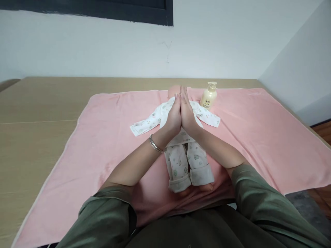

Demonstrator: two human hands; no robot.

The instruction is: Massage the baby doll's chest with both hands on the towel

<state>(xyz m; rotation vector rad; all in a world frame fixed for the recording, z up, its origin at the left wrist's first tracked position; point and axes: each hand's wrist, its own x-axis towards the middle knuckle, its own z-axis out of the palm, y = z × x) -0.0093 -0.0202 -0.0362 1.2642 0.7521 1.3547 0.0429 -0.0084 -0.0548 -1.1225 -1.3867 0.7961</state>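
My left hand point(173, 117) and my right hand point(187, 115) are pressed palm to palm, fingers stretched out and pointing away from me. Nothing shows between them. Below lies a baby doll, its head point(173, 91) partly hidden behind my fingers. It wears a white printed long-sleeved top point(147, 124) and matching trousers point(178, 165) with turned-up cuffs. The doll's arms are spread to the sides and its feet point(206, 187) point toward me. By its sleeve on the right stands a cream pump bottle point(209, 96). A silver bangle circles my left wrist.
A pink blanket point(111, 137) with pale edging lies under the doll and hangs over the table's near edge. The wooden table point(33, 144) shows at the left and back. Behind it rises a white wall point(103, 51) with a dark frame point(124, 10).
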